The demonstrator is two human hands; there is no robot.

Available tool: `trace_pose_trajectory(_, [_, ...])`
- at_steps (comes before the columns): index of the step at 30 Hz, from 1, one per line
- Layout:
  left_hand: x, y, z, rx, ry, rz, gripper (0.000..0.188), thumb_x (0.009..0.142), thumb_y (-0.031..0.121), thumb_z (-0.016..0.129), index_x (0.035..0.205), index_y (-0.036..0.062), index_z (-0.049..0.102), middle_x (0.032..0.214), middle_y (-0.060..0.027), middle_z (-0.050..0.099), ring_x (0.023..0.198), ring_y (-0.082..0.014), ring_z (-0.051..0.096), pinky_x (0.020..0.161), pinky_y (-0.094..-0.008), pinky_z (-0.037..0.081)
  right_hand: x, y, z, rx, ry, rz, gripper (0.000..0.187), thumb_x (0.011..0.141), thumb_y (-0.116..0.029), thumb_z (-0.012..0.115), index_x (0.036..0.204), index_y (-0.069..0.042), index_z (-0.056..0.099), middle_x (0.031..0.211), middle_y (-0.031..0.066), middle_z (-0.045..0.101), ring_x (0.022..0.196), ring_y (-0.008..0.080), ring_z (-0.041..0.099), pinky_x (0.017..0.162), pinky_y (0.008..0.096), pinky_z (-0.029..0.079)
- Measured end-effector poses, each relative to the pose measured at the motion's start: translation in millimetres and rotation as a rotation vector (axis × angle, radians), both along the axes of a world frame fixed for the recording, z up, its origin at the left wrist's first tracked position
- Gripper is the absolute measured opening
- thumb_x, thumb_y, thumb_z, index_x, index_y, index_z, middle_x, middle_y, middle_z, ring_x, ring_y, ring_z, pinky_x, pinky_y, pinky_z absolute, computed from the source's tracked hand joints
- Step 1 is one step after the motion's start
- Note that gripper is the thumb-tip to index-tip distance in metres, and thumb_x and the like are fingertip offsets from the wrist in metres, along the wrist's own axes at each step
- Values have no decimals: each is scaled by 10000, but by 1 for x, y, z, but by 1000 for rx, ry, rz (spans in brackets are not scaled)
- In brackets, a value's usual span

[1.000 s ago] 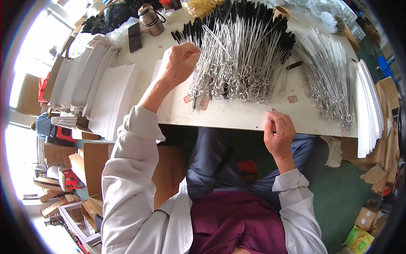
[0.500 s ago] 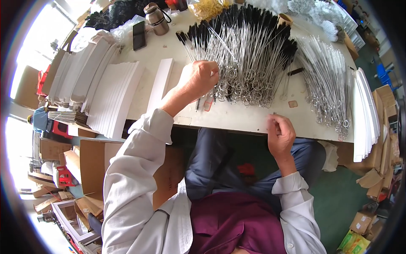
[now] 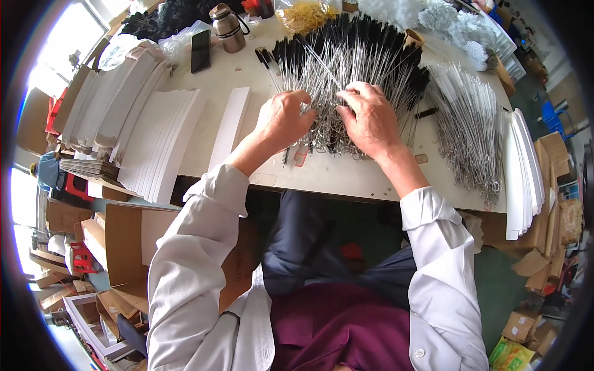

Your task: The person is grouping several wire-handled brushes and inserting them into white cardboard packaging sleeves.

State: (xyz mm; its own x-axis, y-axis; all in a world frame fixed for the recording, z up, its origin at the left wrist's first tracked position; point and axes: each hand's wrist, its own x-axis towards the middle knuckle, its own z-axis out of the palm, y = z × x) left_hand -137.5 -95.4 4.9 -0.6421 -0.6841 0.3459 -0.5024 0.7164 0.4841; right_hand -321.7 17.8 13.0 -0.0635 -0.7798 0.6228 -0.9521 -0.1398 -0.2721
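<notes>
A large fanned pile of wire-handled brushes (image 3: 365,59) with black bristles lies before me, its ring ends toward me. At the pile's left near side is my left hand (image 3: 283,119), fingers curled in; whatever they hold is hidden. My right hand (image 3: 372,120) is over the ring ends, fingers bent, with thumb and forefinger apart. A few wires slant across the others toward its fingertips; contact is unclear. Left of my left hand lies a long white box (image 3: 230,123). To the right is a second bundle of wire-handled brushes (image 3: 468,123) with pale bristles.
Stacked white boxes (image 3: 158,139) line the table's left, and more white flat pieces (image 3: 525,179) its right edge. At the back are a phone (image 3: 200,52), a metal flask (image 3: 229,31) and a bag of yellow material (image 3: 304,15). An opened carton (image 3: 130,247) sits below left.
My right hand has moved up and left from the table's front edge to the black brush pile. The left hand stays near the same place, its fingers slightly less tightly curled.
</notes>
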Motion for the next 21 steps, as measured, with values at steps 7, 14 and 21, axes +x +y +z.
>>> trace_pose_trajectory(7, [-17, -11, 3, 1, -65, 79, 301, 835, 287, 722, 986, 27, 721, 800, -227, 710, 825, -404, 724, 757, -472, 566, -3, -1, -3, -81, -42, 74, 55, 863, -84, 743, 894, -40, 728, 1032, 76, 726, 971, 286, 689, 851, 383, 568])
trace_pose_trajectory(14, [-19, -27, -9, -6, 158, 101, 212, 874, 188, 642, 817, -15, 673, 691, -195, 689, 656, -323, 722, 626, -443, 582, -11, 9, 3, -222, -164, 57, 40, 852, -45, 734, 862, -38, 696, 980, 97, 739, 885, 301, 716, 806, 388, 577])
trace_pose_trajectory(21, [-14, -21, 4, 552, 215, 117, 219, 907, 134, 592, 795, -42, 661, 607, -116, 659, 502, -186, 676, 443, -328, 549, -13, 10, 1, -36, -460, 74, 53, 879, -23, 722, 925, -46, 735, 881, 117, 740, 785, 277, 725, 704, 358, 572])
